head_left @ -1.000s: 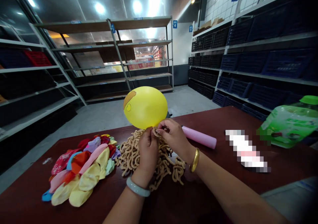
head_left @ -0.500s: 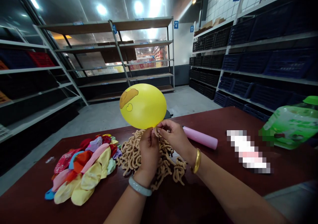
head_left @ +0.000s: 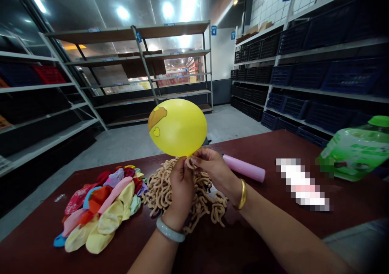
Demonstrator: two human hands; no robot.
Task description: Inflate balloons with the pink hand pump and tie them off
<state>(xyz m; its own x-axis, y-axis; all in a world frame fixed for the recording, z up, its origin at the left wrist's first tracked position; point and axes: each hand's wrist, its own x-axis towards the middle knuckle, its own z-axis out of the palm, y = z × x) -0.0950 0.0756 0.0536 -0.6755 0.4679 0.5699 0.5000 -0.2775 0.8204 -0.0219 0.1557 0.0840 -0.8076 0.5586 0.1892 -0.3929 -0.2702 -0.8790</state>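
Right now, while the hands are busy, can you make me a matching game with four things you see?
Things:
1. balloon
2. strings
3. tube
4. bottle

Clues:
A. light brown, heaped on the table
B. green cap, far right
C. yellow, blown up
D. pink, lying on its side

Pairs: 1-C, 2-A, 3-D, 4-B

Showed yellow on balloon (head_left: 182,130) with brown print (head_left: 158,117) and outlined heart (head_left: 156,131). Showed uniform tan on curled strands (head_left: 162,180), plain pink on cylinder (head_left: 244,168), dark red-brown on tabletop (head_left: 267,152).
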